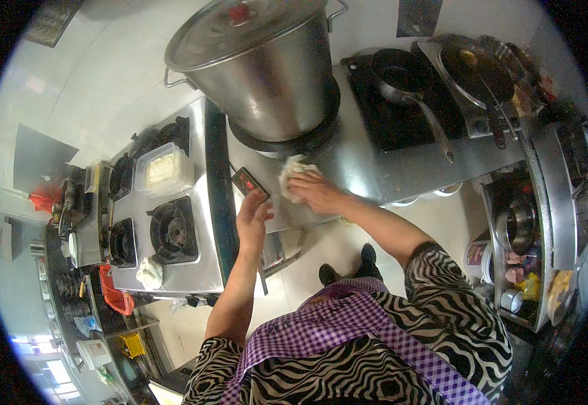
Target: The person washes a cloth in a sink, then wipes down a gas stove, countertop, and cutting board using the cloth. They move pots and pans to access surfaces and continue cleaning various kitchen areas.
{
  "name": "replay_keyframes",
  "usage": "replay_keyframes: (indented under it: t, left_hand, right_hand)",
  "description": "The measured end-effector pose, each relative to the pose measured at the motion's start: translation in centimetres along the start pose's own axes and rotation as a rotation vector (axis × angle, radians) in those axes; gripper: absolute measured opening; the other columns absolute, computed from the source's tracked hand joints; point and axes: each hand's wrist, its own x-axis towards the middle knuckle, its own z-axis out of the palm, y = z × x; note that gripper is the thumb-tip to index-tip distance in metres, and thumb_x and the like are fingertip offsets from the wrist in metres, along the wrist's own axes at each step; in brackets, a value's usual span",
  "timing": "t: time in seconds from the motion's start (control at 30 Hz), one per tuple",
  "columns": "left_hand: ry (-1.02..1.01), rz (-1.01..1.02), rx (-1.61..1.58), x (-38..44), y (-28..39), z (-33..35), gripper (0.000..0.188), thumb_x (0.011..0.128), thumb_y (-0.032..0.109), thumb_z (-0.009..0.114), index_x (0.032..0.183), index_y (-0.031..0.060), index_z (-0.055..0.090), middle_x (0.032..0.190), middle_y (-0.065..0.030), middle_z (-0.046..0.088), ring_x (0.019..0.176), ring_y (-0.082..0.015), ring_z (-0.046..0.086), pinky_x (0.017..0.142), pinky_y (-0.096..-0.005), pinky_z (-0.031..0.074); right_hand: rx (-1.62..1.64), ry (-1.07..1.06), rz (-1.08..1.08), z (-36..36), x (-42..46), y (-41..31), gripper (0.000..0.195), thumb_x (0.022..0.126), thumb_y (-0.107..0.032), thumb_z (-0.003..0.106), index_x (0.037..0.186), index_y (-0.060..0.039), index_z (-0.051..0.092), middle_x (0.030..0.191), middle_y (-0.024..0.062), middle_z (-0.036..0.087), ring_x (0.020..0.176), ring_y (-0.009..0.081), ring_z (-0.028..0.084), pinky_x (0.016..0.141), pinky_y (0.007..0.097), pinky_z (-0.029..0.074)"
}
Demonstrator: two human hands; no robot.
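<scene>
My right hand [319, 191] presses a crumpled white cloth [292, 178] onto the stainless steel counter [283, 215], just in front of a large lidded stockpot [268, 91]. To its left, a small black control box with a red lit display [246, 181] lies at an angle. The fingers of my left hand [254, 215] touch the near end of this box; whether they grip it is unclear. The stockpot stands on a dark round base [319, 131], its lid topped by a red knob [238, 12].
Left of the counter is a gas stove [175, 230] bearing a plastic container of pale food [165, 169] and another crumpled cloth [149, 272]. A frying pan [402, 76] rests on a black cooktop [375, 119], handle toward me. Farther right sits a wide pan [476, 76].
</scene>
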Motion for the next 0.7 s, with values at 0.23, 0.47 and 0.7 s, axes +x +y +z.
replay_keyframes:
  t: [0.23,0.47,0.7]
  left_hand:
    - [-0.111,-0.126,0.017,-3.8,-2.8,-0.1,0.035,0.090,0.005,0.052,0.125,0.0019,0.050,0.109,-0.0108,0.059,0.088,-0.0179,0.061,0.075,-0.0283,0.049]
    - [-0.140,-0.233,0.132,-6.2,-4.2,-2.7,0.033,0.092,0.009,0.053,0.124,0.0018,0.050,0.103,-0.0088,0.063,0.081,-0.0157,0.061,0.064,-0.0264,0.050]
    - [-0.199,-0.110,0.006,-7.3,-2.0,-3.9,0.033,0.091,0.011,0.056,0.121,-0.0011,0.051,0.100,-0.0104,0.063,0.078,-0.0174,0.060,0.063,-0.0295,0.052]
  right_hand:
    - [-0.290,0.262,0.217,-0.4,0.1,-1.7,0.051,0.082,-0.026,0.056,0.128,-0.0057,0.048,0.138,0.0143,0.040,0.133,0.0299,0.031,0.109,0.0492,0.019]
    - [-0.597,0.234,0.817,-9.3,-20.3,4.1,0.069,0.087,-0.050,0.049,0.136,-0.0015,0.039,0.146,0.0142,0.034,0.138,0.0300,0.025,0.109,0.0602,0.009]
    - [-0.735,0.340,1.618,-10.6,-20.5,6.7,0.071,0.091,-0.048,0.039,0.141,0.0016,0.027,0.148,0.0204,0.026,0.141,0.0381,0.010,0.108,0.0627,0.007]
